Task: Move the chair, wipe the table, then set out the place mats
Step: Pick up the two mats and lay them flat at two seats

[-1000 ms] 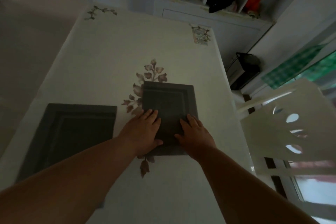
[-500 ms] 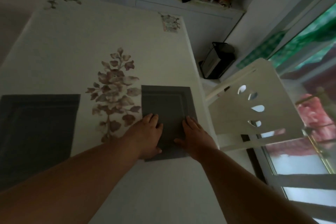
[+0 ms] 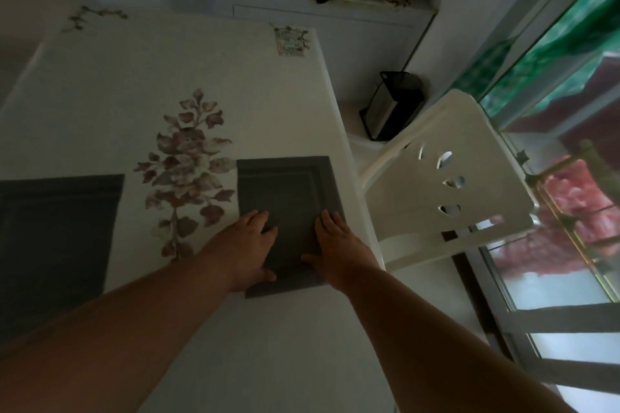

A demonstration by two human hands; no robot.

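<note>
On table (image 3: 201, 70), hands flat hiding right mat's (image 3: 288, 191) near corners, left mat (image 3: 57, 231) cropped.

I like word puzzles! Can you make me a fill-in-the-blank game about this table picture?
1. Both hands, the left hand and the right hand, press flat on a dark ____.
2. The number of mats on the table is ____.
3. Between the mats is a picture of ____.
4. The white chair stands on the ____ side of the table.

Missing words: mat; two; leaves; right
</note>
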